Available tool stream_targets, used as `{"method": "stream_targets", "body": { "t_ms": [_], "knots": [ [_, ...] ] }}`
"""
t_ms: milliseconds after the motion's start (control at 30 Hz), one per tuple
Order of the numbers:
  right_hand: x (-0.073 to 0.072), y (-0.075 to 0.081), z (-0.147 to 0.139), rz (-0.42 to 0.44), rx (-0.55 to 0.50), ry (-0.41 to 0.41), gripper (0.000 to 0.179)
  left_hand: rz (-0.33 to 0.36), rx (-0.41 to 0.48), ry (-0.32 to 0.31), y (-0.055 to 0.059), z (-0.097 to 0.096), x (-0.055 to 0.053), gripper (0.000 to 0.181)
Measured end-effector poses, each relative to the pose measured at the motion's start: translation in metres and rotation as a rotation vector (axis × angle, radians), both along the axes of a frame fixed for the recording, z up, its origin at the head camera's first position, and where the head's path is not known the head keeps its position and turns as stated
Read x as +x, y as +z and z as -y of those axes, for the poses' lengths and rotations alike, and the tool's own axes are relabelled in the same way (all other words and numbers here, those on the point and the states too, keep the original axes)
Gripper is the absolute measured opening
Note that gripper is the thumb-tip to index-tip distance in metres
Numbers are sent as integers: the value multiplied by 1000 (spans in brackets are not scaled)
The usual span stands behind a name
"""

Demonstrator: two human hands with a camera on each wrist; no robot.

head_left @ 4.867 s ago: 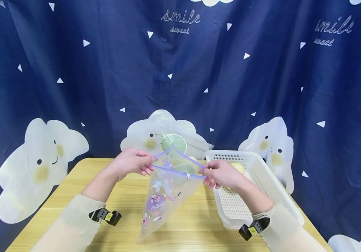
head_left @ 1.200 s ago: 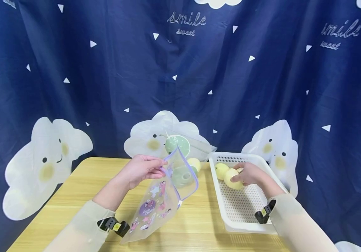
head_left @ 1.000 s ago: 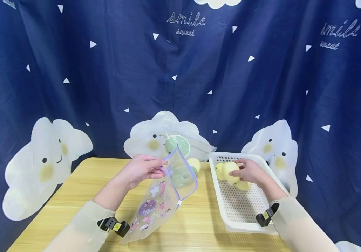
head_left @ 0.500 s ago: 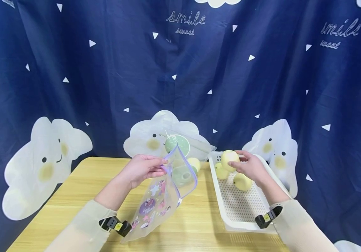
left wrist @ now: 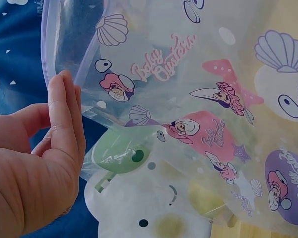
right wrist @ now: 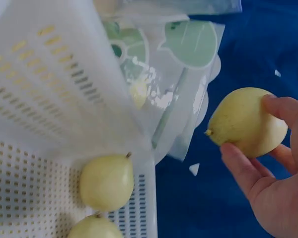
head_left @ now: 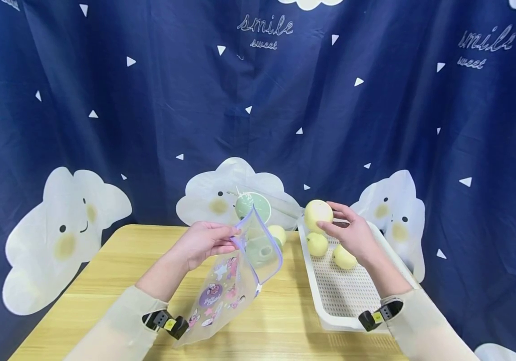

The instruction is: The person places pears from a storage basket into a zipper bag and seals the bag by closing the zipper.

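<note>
Just ahead of the right hand's palm, a pale yellow pear (right wrist: pixel 246 121) is sitting between thumb and fingers, the right hand (head_left: pixel 352 231) pinching it from opposite sides while its stem is pointing away from the palm. Across from it, the left hand (head_left: pixel 208 239) is pinching the purple edge of a clear printed bag (head_left: pixel 222 291), which is hanging down over the worktop (head_left: pixel 122 271) with its mouth gaping toward the right hand. Below the right hand, a second pear (head_left: pixel 317 244) and a third pear (head_left: pixel 344 256) are lying in a white basket (head_left: pixel 315 296). By its look, the held pear is probably weighing moderately, feeling firm yet bruising under hard fingertips, its smooth skin perhaps slipping a little; a hold around its widest part, clear of the stem, is seeming safest. The bag is looking light, limp and slick, likely collapsing wherever nothing is supporting it, so its stiffer-looking edge is offering the better hold, around where the left hand is gripping.
</note>
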State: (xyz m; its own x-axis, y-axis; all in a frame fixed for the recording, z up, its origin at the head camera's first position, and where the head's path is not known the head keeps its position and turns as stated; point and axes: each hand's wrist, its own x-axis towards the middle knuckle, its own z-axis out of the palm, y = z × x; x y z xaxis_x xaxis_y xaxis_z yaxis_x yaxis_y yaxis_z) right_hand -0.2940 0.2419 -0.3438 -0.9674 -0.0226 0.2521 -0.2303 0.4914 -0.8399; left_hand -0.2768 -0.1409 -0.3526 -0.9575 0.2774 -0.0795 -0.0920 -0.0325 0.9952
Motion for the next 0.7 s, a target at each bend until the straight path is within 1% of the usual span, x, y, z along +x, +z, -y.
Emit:
{"method": "stream_targets", "body": {
  "t_ms": [100,200,267,367,467,567,700],
  "knots": [
    [6,6,10,-45,-29,19,67,1,-2,0,0,0,0,36],
    [12,10,20,-80,-62,69,66,0,1,2,0,1,1,37],
    [16,12,27,-107,-62,103,66,1,3,1,0,1,1,37],
    [21,14,37,-171,-50,151,66,2,2,0,0,1,1,37],
    [28,15,47,-251,-59,206,68,6,1,-1,0,1,0,37],
    [35,17,55,-330,-40,241,69,5,1,-1,0,2,0,36],
    [44,19,64,-418,33,263,69,4,3,-3,0,2,1,37]
  ]
}}
